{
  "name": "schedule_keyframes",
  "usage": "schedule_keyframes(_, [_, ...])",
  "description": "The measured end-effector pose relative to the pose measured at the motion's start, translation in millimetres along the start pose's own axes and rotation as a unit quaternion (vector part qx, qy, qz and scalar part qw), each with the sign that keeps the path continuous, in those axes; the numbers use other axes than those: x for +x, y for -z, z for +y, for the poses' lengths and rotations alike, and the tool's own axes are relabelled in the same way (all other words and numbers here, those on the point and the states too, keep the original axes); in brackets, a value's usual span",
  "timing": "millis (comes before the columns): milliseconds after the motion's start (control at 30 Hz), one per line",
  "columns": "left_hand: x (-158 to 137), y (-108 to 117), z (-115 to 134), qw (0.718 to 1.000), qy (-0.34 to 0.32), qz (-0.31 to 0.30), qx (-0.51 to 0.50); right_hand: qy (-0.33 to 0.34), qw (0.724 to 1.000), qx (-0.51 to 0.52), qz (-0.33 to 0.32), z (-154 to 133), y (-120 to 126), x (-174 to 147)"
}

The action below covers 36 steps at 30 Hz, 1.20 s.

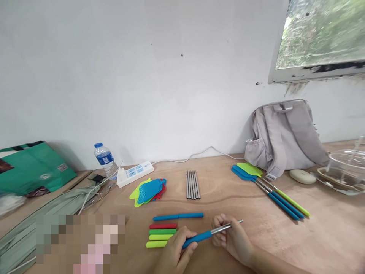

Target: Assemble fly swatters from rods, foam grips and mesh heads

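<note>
Blue handle [200, 237] apparently around rod [220, 229]

Handle [198, 239] at 6 o'clock: plain blue; its rod [221, 229] silver. Between 6 and 7, loose handles [162, 231]: red, green, yellow-green, blue. At 7, swatter heads [149, 190]: blue, yellow-green and red, mesh pattern visible. At 4, assembled swatters [281, 204]: blue and yellow-green, shafts silver. At 3, backpack [288, 140]: pale grey. Surface [222, 190]: light brown, wood-grained.
</note>
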<state>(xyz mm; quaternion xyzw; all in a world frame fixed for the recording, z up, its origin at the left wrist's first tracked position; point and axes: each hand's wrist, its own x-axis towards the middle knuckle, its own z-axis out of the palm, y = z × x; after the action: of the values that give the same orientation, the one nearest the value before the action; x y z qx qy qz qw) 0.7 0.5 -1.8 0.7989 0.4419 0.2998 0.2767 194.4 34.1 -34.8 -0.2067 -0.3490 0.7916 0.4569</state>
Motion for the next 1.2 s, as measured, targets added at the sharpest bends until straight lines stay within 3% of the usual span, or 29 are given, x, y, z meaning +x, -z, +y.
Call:
schedule_keyframes(67, [-0.4, 2.1, -1.5, 1.000, 0.008, -0.002, -0.010, 0.007, 1.000, 0.020, 0.005, 0.5, 6.8, 1.1])
schedule_keyframes(267, [-1.3, -7.2, -7.1, 0.992, 0.051, 0.071, -0.091, 0.019, 0.999, 0.025, 0.005, 9.2, 6.4, 0.4])
schedule_keyframes(433, [-3.9, -9.8, -8.9, 0.988, 0.049, 0.058, -0.136, -0.001, 0.999, 0.036, -0.026, 9.0, -4.8, -4.0])
schedule_keyframes(700, [3.5, -6.7, -4.1, 0.989, 0.053, 0.029, -0.134, -0.001, 1.000, 0.006, -0.017, 10.0, -3.4, -3.0])
schedule_keyframes(833, [4.8, -14.0, -2.1, 0.991, 0.057, 0.039, -0.117, -0.024, 0.999, -0.035, 0.022, 6.8, -9.9, -2.9])
schedule_keyframes(933, [1.9, -17.2, -4.0, 0.994, 0.001, 0.078, -0.075, 0.004, 0.996, -0.046, 0.075, 3.2, -12.8, -3.8])
schedule_keyframes(1000, [4.2, -8.6, -8.8, 0.989, -0.031, 0.139, -0.034, 0.016, 0.993, -0.025, 0.113, -0.8, -10.8, -3.5])
schedule_keyframes(1067, [13.2, 10.8, -19.5, 0.980, -0.020, 0.193, 0.031, 0.016, 0.989, 0.010, 0.145, -6.0, -6.0, -2.1])
schedule_keyframes(1200, [42.7, 61.9, -61.3, 0.960, -0.006, 0.229, 0.162, -0.011, 0.982, 0.094, 0.166, -14.4, 4.7, 2.4])
